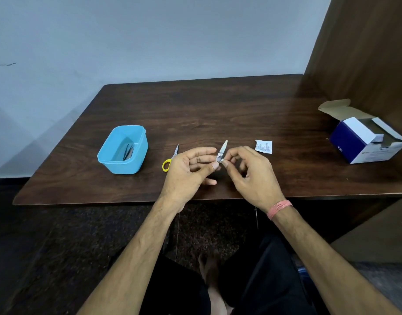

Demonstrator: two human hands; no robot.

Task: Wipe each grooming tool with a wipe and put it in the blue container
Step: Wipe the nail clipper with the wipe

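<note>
My left hand (191,169) pinches the lower end of a small metal nail clipper (221,151) between thumb and fingers, above the table's front middle. My right hand (250,173) pinches the same end from the right, its fingers curled; whether a wipe lies between them I cannot tell. The clipper's lever points up and away. The blue container (109,155) stands to the left, with dark tweezers (128,151) lying inside. Small scissors with a yellow handle (170,159) lie on the table between the container and my left hand.
A white wipe sachet (263,146) lies flat just right of my hands. An open blue and white carton (366,139) stands at the far right beside a wooden side panel (366,53). The dark wooden table (195,105) meets a pale wall behind.
</note>
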